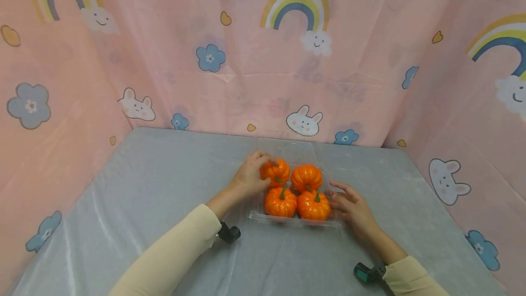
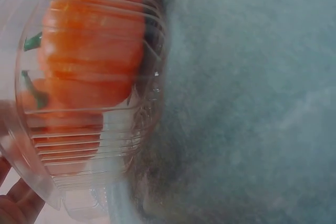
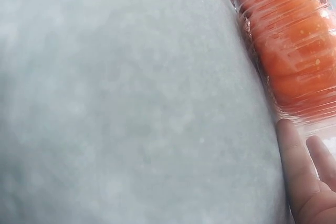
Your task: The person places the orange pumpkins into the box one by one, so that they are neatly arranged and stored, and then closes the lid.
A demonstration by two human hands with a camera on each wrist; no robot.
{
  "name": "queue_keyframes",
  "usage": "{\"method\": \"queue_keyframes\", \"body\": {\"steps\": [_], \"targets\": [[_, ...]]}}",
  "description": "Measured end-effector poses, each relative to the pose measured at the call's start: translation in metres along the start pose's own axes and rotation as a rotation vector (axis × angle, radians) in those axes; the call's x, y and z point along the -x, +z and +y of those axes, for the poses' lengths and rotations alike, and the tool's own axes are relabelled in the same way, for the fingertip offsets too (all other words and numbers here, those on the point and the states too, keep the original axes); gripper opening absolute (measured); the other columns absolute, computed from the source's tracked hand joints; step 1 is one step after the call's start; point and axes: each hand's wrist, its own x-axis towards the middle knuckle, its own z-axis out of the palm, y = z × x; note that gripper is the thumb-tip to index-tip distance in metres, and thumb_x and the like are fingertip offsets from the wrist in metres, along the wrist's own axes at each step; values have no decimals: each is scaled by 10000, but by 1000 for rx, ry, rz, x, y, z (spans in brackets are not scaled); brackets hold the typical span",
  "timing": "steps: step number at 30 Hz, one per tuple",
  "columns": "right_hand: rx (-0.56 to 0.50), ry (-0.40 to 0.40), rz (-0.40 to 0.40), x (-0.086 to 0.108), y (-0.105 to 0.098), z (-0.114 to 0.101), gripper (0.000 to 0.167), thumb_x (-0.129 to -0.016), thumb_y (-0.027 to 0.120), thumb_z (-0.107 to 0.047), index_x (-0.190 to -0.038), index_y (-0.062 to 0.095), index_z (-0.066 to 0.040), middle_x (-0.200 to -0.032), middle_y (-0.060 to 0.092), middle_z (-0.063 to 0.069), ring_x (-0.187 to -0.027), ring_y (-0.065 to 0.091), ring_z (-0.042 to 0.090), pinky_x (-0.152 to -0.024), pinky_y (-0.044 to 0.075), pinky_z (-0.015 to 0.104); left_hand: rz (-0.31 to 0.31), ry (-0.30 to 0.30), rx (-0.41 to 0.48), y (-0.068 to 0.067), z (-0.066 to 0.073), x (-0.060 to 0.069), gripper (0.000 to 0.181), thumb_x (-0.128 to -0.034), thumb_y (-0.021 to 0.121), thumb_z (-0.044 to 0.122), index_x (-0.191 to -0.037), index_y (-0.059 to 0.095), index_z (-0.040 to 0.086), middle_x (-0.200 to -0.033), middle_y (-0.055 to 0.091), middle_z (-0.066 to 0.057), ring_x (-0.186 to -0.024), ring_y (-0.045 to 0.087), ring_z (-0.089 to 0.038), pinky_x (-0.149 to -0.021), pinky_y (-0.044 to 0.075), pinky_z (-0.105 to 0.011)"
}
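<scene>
A clear plastic clamshell box [image 1: 293, 222] with ribbed sides holds several glossy orange mini pumpkins with green stems. Over the back-left pumpkin [image 1: 281, 170] my left hand [image 1: 249, 175] curls its fingers, with the thumb on its near side. Beside it are the back-right pumpkin [image 1: 306, 177], the front-left pumpkin [image 1: 281, 203] and the front-right pumpkin [image 1: 314, 206]. At the box's right side, my right hand [image 1: 353, 209] rests with fingers extended against the wall. The right wrist view shows its fingertips [image 3: 286, 129] by the ribbed wall.
The box's transparent lid [image 1: 283, 146] stands open at the back. Grey cloth covers the table [image 1: 172, 186]. Pink printed curtains [image 1: 246, 58] hang behind and on both sides. Dark wrist-worn devices sit at the left wrist [image 1: 228, 233] and right wrist [image 1: 368, 272].
</scene>
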Motion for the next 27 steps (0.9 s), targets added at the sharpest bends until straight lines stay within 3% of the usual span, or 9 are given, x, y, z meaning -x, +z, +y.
{"method": "queue_keyframes", "body": {"steps": [15,20,27], "targets": [[-17,4,-4,1,-1,1,494,-1015,471,-228,-1439,330,-17,-1178,660,-129,-964,683,80,-791,581,293,3,24,-27,0,-2,0,362,-740,714,-13,-1071,676,128,-1170,592,-66,-1118,563,-274,-977,486,-412],[-8,1,-9,1,-1,2,497,-1015,475,-240,-1439,336,-22,-1185,659,-122,-969,682,81,-793,580,292,21,36,-7,-1,-4,1,303,-774,697,14,-1061,678,108,-1152,599,-70,-1087,581,-245,-924,518,-375],[-10,-11,-15,2,-2,1,498,-1017,469,-233,-1440,329,-11,-1181,662,-116,-976,682,78,-794,579,291,17,-11,63,-6,-8,1,276,-843,640,71,-1114,669,117,-1209,591,-81,-1123,582,-285,-907,532,-378]]}}
